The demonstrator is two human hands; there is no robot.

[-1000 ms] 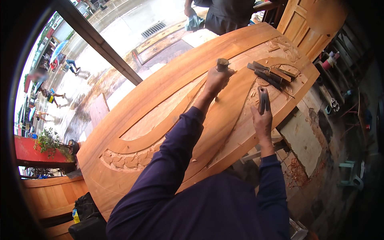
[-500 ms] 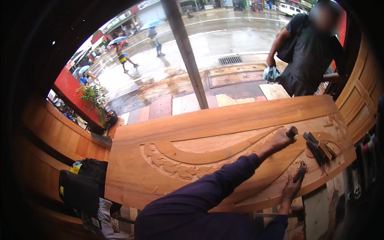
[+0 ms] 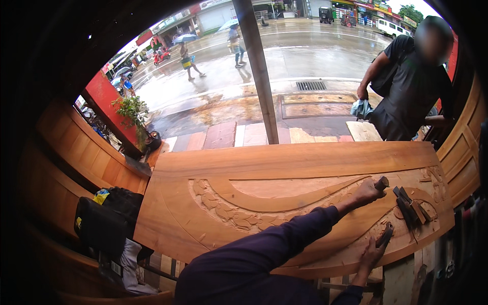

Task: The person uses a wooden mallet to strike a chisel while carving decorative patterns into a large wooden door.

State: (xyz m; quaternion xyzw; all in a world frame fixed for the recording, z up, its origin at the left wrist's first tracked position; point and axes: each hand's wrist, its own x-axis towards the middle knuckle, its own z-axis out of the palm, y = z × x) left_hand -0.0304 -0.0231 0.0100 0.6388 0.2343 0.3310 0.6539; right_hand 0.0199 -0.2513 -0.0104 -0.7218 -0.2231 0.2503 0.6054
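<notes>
Carved wooden door panel, big and orange-brown with leaf scrollwork, lies flat across the bench in front of the person. Left hand is fisted round a dark mallet handle, resting on the carving. Right hand pinches a dark-handled chisel at the near edge. Spare chisels sit just beside, on the panel. Someone in black stands beyond it.

Dark navy long sleeves, bare hands.
</notes>
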